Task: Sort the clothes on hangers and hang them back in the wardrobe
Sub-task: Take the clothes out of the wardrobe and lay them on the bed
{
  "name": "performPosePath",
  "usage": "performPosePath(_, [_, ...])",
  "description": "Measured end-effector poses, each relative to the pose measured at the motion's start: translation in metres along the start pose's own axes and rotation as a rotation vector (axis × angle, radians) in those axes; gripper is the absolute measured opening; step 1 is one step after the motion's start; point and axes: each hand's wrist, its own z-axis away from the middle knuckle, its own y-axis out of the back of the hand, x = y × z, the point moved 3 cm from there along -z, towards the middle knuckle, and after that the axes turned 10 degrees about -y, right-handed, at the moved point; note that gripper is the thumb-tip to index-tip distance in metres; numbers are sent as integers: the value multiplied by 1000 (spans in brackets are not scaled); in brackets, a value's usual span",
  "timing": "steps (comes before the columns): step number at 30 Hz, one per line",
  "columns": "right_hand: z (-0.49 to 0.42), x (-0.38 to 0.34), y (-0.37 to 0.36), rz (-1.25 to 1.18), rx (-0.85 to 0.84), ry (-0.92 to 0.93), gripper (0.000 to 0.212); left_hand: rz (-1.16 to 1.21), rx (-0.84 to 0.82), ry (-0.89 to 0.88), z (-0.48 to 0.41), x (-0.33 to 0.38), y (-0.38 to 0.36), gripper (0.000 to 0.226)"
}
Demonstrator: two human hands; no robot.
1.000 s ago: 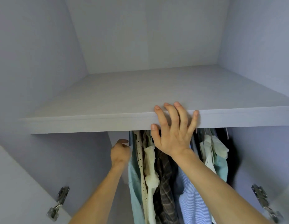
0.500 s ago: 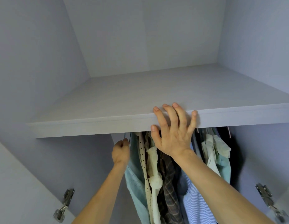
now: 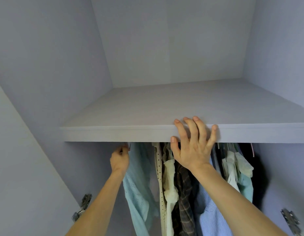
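Fingers [image 3: 190, 128] splayed wide, props right hand [image 3: 192, 150] on shelf edge [image 3: 113, 134] for balance, seemingly; below shelf, pinches hanger hook [image 3: 130, 146] of pale-blue top [image 3: 137, 176] in left hand [image 3: 119, 159].

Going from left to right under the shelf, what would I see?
Left door hinge → left hand gripping a hanger → light blue top → cream dotted garment → cream lacy top → dark plaid shirt → blue striped shirt → pale mint clothes → right door hinge.
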Motion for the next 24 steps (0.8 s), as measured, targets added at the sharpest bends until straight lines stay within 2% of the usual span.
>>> performPosePath(5, [-2,-2,8,-40,-74,-10,53,-27,-19,23,41,-29,11,31])
performPosePath(8, [2,-8,20,-135,-170,-70,61,-46,-27,51,72,-53,29,31])
performPosePath(11, [24,-33,35,-300,-270,7,63,-68,-31,86,104,-73,58,33])
performPosePath(13, [54,-57,37,-448,-459,62,57,-53,-32,127,131,-86,83,42])
performPosePath(15, [86,-83,38,-585,-753,14,56,-58,-53,170,165,-98,112,43])
performPosePath(18, [131,-130,44,-672,-1142,-4,68,-43,-76,217,229,-107,163,36])
performPosePath(22, [183,-201,85,-833,-1374,283,80,-11,-30,309,325,-107,235,44])
performPosePath(24, [214,-237,117,-917,-1466,439,83,2,50,348,376,-110,267,43])
